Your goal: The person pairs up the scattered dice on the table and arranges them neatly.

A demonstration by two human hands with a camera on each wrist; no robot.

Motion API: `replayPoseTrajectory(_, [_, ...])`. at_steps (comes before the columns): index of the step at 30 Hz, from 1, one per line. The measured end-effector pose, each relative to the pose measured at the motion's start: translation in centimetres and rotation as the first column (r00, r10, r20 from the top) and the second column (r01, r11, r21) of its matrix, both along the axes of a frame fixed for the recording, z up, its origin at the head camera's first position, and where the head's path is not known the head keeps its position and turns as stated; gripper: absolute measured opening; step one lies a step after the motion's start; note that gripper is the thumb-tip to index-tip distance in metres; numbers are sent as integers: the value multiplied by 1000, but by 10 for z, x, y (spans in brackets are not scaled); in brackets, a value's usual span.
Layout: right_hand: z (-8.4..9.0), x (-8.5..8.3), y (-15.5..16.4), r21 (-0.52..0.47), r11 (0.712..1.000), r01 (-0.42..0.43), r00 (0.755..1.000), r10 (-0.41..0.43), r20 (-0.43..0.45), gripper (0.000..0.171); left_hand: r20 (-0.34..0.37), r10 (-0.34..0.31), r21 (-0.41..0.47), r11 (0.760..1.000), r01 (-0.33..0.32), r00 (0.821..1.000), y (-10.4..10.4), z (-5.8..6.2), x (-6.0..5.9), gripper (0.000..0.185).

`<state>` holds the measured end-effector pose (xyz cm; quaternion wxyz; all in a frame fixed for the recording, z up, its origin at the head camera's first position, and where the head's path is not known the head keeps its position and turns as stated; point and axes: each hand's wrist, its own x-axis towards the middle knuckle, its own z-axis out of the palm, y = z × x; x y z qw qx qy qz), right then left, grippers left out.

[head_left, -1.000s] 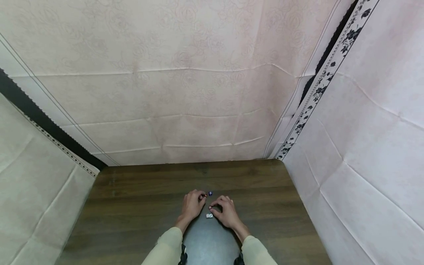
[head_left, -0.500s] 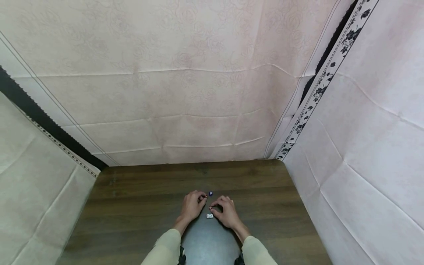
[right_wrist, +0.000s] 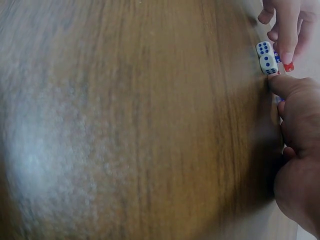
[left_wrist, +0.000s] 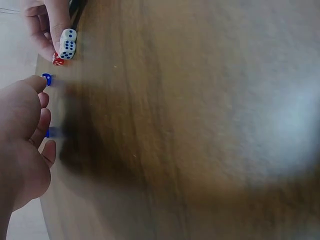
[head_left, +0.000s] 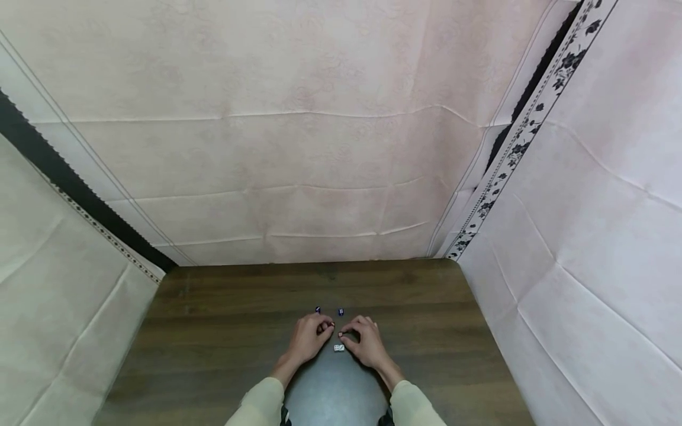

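Note:
My left hand (head_left: pixel 308 337) pinches a red die (right_wrist: pixel 289 66) between thumb and finger, just left of the middle of the table. Opposite it, my right hand (head_left: pixel 367 342) has its thumb and forefinger on another red die (left_wrist: pixel 58 60). Two white dice (head_left: pixel 338 348) with blue pips sit side by side, closest to the person and beside the right fingertips. Beyond the hands lie two blue dice: one blue die (head_left: pixel 341 312) past the gap between the hands, the other blue die (head_left: pixel 318 309) just past the left knuckles.
The dice rest on a brown wood-grain table (head_left: pixel 224 331). Pale patterned cloth (head_left: pixel 319 148) hangs along its far edge, with more cloth (head_left: pixel 597 236) at the right and left sides. Glare brightens the near middle of the tabletop.
The left hand has drawn slightly toward the person with its red die, and a blue die past its knuckles has come into sight. The right hand stays nearly still; the head view shifts slightly.

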<state>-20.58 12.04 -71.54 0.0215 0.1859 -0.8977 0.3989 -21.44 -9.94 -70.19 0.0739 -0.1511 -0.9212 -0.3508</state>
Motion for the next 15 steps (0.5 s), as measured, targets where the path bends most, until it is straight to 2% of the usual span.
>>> replayPoseTrajectory(15, [-1, 0, 0, 7, 1000, 4, 1000, -4, -9, 11, 37, -14, -26, 1000, 15, 999, 0, -3, 19, 8])
